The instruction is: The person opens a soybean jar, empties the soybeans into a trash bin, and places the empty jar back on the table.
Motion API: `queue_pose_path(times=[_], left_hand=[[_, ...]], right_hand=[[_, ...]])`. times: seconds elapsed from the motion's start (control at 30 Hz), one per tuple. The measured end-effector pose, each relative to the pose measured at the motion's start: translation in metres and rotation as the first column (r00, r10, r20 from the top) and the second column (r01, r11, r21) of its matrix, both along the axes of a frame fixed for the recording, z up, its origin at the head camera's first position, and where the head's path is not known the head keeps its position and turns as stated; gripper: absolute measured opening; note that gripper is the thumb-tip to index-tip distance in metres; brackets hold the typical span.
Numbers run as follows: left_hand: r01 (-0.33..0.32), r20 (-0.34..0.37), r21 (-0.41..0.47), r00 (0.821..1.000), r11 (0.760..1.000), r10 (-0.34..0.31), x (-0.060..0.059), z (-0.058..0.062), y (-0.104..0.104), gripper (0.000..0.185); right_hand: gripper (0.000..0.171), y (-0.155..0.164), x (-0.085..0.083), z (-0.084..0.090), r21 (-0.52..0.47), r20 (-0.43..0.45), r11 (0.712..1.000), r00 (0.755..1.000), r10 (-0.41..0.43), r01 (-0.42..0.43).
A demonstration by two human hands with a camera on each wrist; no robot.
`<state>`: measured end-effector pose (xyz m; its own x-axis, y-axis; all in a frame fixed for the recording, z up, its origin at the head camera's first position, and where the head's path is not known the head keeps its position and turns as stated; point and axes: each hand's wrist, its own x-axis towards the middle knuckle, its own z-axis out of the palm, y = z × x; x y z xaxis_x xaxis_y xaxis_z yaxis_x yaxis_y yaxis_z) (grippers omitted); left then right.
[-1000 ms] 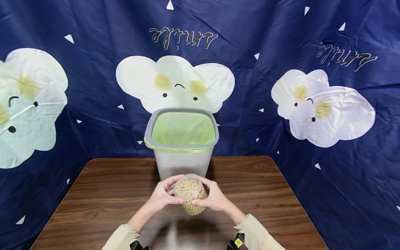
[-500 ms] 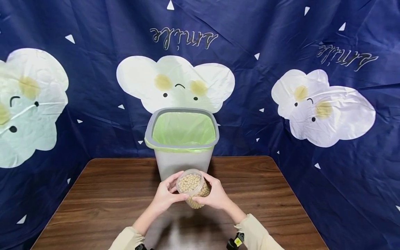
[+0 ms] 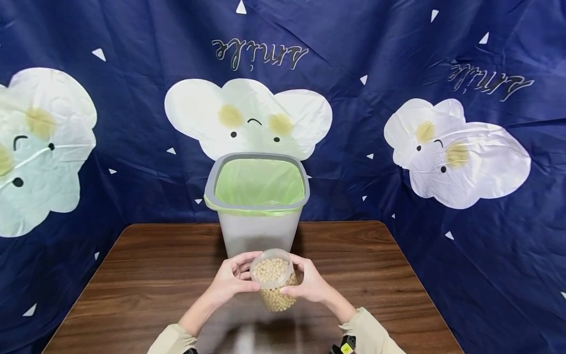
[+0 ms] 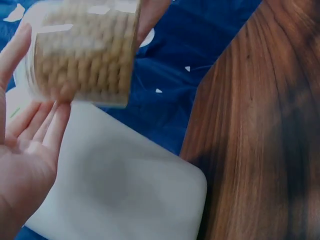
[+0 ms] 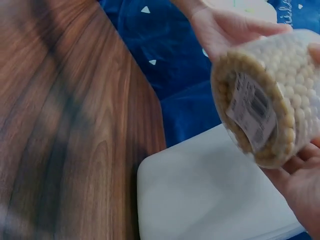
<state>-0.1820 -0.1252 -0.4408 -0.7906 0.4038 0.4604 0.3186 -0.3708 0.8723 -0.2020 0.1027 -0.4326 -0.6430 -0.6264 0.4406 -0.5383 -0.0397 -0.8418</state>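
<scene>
We see a clear tub (image 3: 274,282) full of pale round beans held above the table (image 3: 146,275), just in front of a grey bin (image 3: 257,206) lined with a green bag (image 3: 258,182). The left hand (image 3: 232,279) cups the tub's rim, thumb under it and fingers fairly straight along its side. The right hand (image 3: 311,282) grasps the tub from the other side, fingers curled round its wall. In the right wrist view a label (image 5: 250,110) shows on the tub's base. Behind hangs a dark blue cloth (image 3: 398,59) with white clouds.
</scene>
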Motion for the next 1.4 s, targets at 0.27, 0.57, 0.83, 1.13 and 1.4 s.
queue_pose_path(times=[0.27,0.57,0.83,1.13,1.4], left_hand=[[-0.389,0.073,-0.067,0.917,0.919,0.393,0.011,0.006,0.019,0.063],[-0.199,0.070,0.008,0.978,0.980,0.198,0.005,0.010,0.003,0.051],[-0.050,0.030,0.062,0.998,0.997,0.048,0.000,0.005,0.001,0.060],[-0.388,0.068,0.023,0.920,0.921,0.386,0.006,0.006,0.024,0.060],[-0.141,-0.070,0.051,0.987,0.989,0.145,0.002,0.009,0.006,0.049]], right_hand=[[0.074,-0.018,0.021,0.028,0.002,-0.175,0.935,0.921,-0.348,0.354],[0.065,-0.010,0.001,0.010,-0.080,0.036,0.986,0.989,-0.143,0.145],[0.068,-0.008,-0.002,0.009,-0.022,-0.042,0.996,0.996,-0.085,0.084],[0.072,-0.016,0.013,0.027,-0.067,-0.202,0.941,0.919,-0.339,0.332],[0.070,0.000,0.002,0.016,-0.034,-0.106,0.990,0.984,-0.141,0.138]])
